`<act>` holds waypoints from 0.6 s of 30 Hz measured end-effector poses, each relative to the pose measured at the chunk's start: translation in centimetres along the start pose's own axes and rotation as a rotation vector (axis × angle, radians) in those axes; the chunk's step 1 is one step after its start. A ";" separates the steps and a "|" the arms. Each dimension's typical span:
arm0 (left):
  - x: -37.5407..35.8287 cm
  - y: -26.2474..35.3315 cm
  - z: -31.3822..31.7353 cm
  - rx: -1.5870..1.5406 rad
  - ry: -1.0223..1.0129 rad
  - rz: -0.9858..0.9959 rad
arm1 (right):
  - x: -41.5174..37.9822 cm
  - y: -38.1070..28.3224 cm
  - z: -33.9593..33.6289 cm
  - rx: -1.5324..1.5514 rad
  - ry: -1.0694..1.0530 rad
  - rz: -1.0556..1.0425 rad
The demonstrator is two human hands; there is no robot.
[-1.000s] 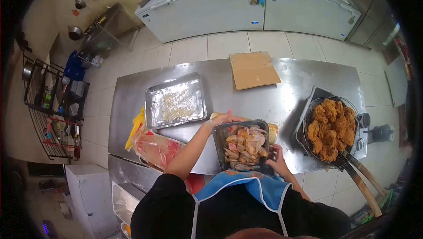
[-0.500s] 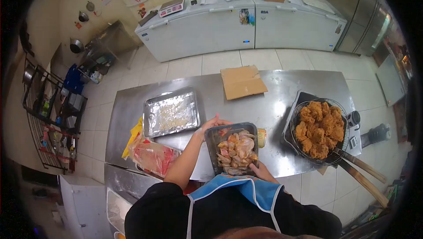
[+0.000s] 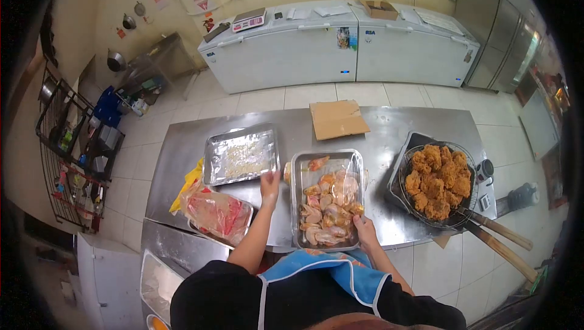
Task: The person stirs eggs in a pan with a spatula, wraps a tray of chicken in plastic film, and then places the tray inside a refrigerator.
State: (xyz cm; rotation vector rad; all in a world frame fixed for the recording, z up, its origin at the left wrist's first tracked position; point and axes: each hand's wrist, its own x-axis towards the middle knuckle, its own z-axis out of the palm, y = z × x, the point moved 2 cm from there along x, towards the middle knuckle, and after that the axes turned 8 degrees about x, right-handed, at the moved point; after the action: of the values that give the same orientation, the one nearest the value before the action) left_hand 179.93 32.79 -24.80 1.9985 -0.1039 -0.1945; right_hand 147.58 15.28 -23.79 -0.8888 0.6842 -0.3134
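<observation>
A metal tray of raw chicken pieces (image 3: 296, 187) lies level at the front middle of the steel table, close to the apron. My right hand (image 3: 365, 232) holds its right rim near the lower corner. My left hand (image 3: 270, 185) is off this tray, with fingers stretched out beside the lower right corner of a second metal tray (image 3: 243, 155), which has pale crumbs on its bottom. Whether the fingers touch that tray is hard to see. A can or jar, mostly hidden, shows at the left edge of the chicken tray.
Fried chicken (image 3: 441, 181) fills a wire basket with long wooden handles at right. Cardboard (image 3: 338, 119) lies at the table's far edge. A plastic bag with red print (image 3: 216, 211) sits at left on a tray, beside a yellow cloth. White freezers (image 3: 280, 56) stand beyond.
The chicken tray has gone from tilted in both hands to level and shows more fully. My left hand has let go of it and moved left. The head view has shifted slightly.
</observation>
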 end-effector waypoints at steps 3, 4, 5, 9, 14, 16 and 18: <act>-1.1 -4.5 0.1 -0.189 -0.454 -0.176 | -1.6 -1.0 0.6 0.024 0.008 0.027; -1.5 -4.8 0.3 -0.158 -0.505 -0.089 | -1.9 -1.1 0.7 0.040 0.012 0.043; -1.4 -5.0 0.7 -0.126 -0.554 -0.001 | -2.3 -1.0 0.5 0.035 0.012 0.052; 0.3 -3.7 2.2 -0.311 -0.711 0.050 | -3.9 -2.3 0.7 0.027 0.026 0.061; -1.8 -3.9 2.3 -0.080 -0.745 0.039 | -4.7 -4.4 2.1 0.054 0.057 0.104; -6.8 -1.0 0.4 -0.103 -0.726 0.286 | -4.6 -6.4 3.7 0.105 0.066 0.053; -8.2 -5.2 0.1 -0.092 -0.885 0.117 | -4.1 -8.1 4.3 0.102 0.083 0.053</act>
State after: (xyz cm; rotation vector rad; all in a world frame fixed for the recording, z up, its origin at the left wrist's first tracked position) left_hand 171.79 36.18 -28.79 1.6763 -0.7530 -0.9749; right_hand 147.56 15.20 -13.74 -0.7622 0.7610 -0.3360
